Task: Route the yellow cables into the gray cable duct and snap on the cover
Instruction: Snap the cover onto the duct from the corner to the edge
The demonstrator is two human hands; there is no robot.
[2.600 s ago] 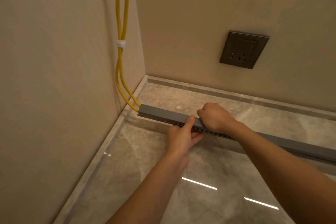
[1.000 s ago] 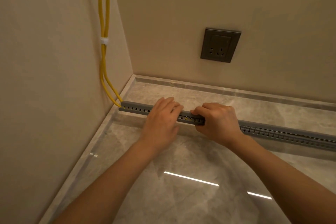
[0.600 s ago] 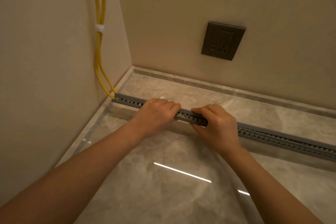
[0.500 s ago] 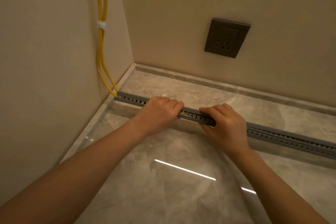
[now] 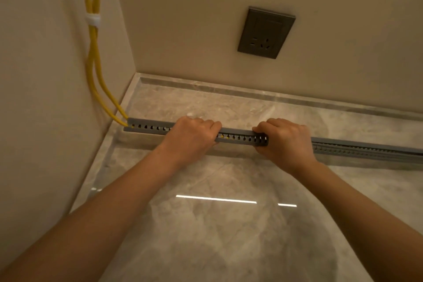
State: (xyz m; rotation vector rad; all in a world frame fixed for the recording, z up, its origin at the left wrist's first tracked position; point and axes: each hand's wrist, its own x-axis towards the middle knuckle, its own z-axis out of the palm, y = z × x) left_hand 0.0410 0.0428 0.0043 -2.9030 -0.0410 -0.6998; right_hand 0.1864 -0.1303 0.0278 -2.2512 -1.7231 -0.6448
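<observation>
Left hand [image 5: 191,138] grips gray duct [image 5: 240,138]; right hand [image 5: 287,141] too — yellow cables [image 5: 93,36] enter.

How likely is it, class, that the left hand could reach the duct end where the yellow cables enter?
Probably yes: the left hand grips the gray duct near that end, and nothing lies on the stretch between.

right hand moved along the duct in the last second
Yes. The right hand slid rightward along the gray duct, farther from its end at the left wall.
</observation>
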